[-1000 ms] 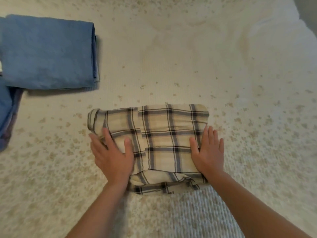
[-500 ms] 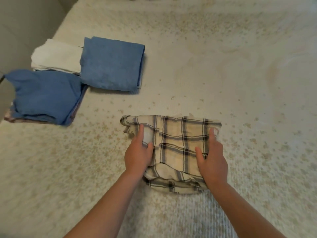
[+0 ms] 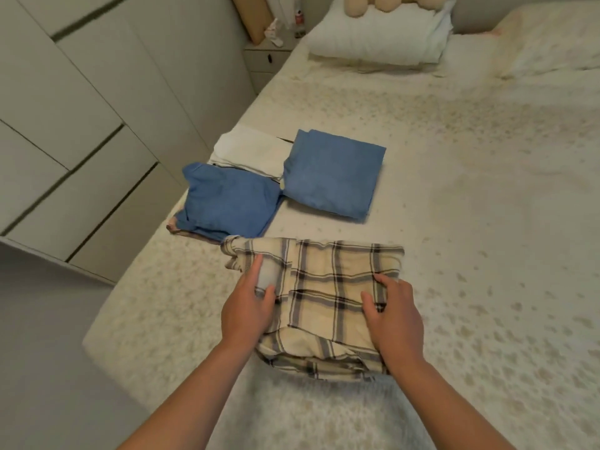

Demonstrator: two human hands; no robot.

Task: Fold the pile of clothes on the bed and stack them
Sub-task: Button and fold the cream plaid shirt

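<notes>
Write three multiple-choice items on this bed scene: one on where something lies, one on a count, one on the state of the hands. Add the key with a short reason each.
1. Where does the folded white garment lie?
A. under the pillow
B. at the bed's left edge, beside the blue pieces
C. on the plaid garment

2. How many folded blue garments lie on the bed?
A. one
B. two
C. four

3. What are the hands doing?
A. both grip the plaid garment
B. both hang idle off the bed
C. one holds the pillow

Key: 1 B, it sits next to the near blue garment and the far blue garment. 2 B, only those two blue pieces show. 3 A, the left hand and right hand curl onto the plaid cloth's sides.
</notes>
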